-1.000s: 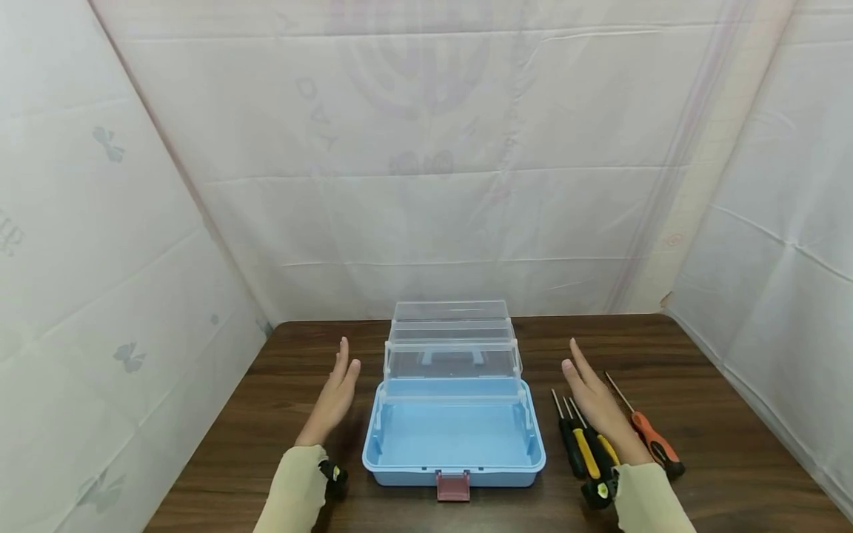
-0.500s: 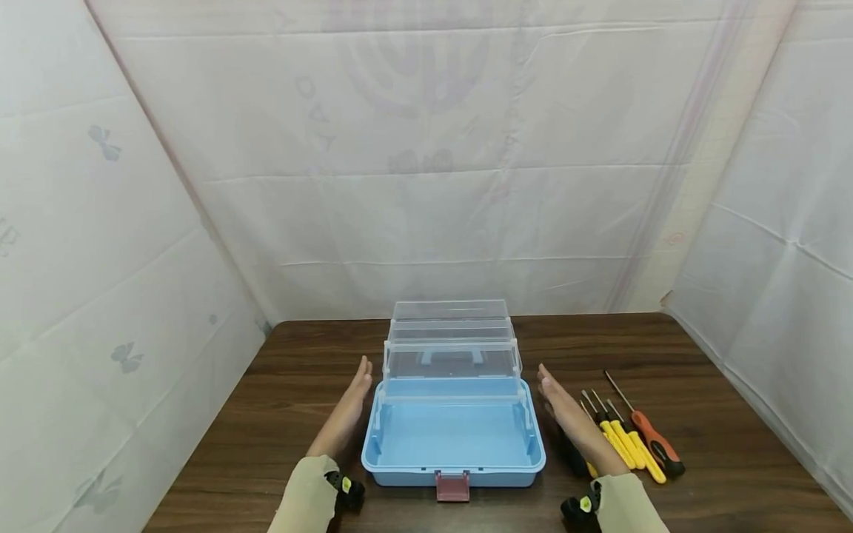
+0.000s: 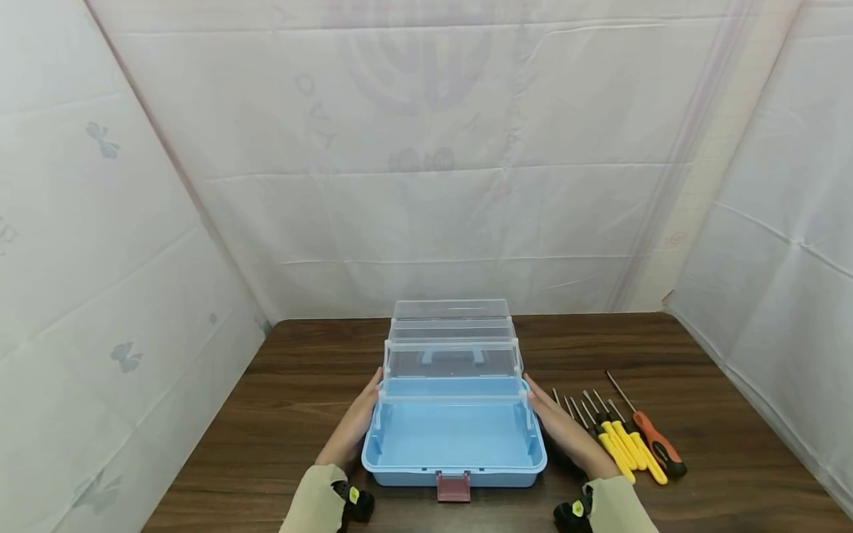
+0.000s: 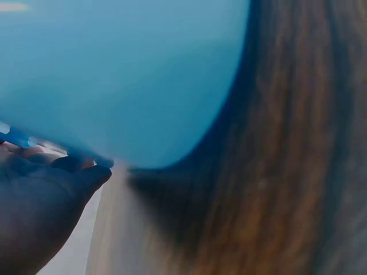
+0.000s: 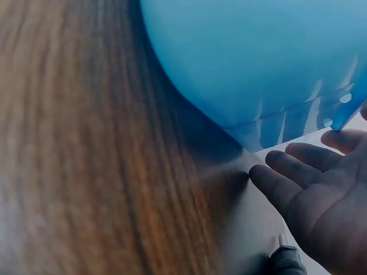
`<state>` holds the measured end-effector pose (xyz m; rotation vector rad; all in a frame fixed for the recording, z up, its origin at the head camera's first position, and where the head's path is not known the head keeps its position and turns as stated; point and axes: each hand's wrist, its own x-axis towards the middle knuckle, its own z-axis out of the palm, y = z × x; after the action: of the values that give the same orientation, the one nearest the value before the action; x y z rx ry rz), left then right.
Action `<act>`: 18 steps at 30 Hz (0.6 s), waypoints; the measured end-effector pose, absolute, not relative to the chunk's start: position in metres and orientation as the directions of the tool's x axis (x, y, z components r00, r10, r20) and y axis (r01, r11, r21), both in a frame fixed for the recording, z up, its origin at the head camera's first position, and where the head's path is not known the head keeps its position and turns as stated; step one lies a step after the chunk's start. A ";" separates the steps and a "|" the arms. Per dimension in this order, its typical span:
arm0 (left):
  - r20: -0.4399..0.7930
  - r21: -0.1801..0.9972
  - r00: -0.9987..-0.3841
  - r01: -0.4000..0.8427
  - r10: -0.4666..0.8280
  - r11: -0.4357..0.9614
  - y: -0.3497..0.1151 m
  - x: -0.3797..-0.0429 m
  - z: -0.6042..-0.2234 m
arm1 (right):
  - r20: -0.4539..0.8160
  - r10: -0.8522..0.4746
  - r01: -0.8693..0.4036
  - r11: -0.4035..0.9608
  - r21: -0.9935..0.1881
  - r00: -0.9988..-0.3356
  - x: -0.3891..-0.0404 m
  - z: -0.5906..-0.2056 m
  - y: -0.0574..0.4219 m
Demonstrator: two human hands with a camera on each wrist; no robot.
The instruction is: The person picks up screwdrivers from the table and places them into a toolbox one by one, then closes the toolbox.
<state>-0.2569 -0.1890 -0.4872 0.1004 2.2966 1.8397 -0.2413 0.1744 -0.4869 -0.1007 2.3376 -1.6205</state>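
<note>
A light blue toolbox stands in the middle of the table, its see-through trays and lid folded up toward the back. Its inside is bare, and a pink latch hangs at the front. My left hand lies along the left side of the box, fingertips near the back corner. On the opposite side my right hand reaches along the wall. Straight, slightly spread fingers show right by the blue wall in the right wrist view. In the left wrist view the thumb is just under the box's edge.
Several yellow-handled screwdrivers lie close to my right forearm, with an orange and black screwdriver beyond them. Some shafts near the forearm have hidden handles. White sheeting rises behind the dark wooden table and at both sides.
Both hands have moved inward, from apart over the table to the two sides of the toolbox. The box and screwdrivers have stayed in place.
</note>
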 end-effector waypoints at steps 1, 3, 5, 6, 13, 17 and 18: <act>-0.111 0.973 -0.979 -0.073 0.171 0.217 -0.188 -0.257 -0.488 | -0.201 -0.222 0.111 0.360 -0.926 -0.954 -0.241 -0.487 0.174; -0.106 0.976 -0.981 -0.071 0.163 0.206 -0.187 -0.257 -0.489 | -0.204 -0.222 0.116 0.355 -0.928 -0.954 -0.242 -0.488 0.175; -0.094 0.974 -0.984 -0.059 0.152 0.220 -0.186 -0.257 -0.490 | -0.205 -0.224 0.118 0.347 -0.930 -0.953 -0.242 -0.489 0.175; -0.092 0.974 -0.985 -0.059 0.146 0.217 -0.186 -0.257 -0.490 | -0.204 -0.226 0.118 0.342 -0.932 -0.953 -0.242 -0.489 0.175; -0.084 0.973 -0.989 -0.055 0.122 0.223 -0.181 -0.255 -0.489 | -0.182 -0.245 0.101 0.312 -0.945 -0.952 -0.243 -0.488 0.176; -0.090 0.972 -0.988 -0.060 0.122 0.229 -0.178 -0.254 -0.491 | -0.174 -0.267 0.093 0.291 -0.952 -0.948 -0.244 -0.488 0.177; -0.090 0.971 -0.988 -0.059 0.123 0.230 -0.178 -0.254 -0.491 | -0.172 -0.270 0.092 0.286 -0.954 -0.947 -0.244 -0.489 0.178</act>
<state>-0.2536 -0.1778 -0.4912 0.0608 2.3449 1.8616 -0.2440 0.1776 -0.4888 -0.1623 2.2593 -1.7067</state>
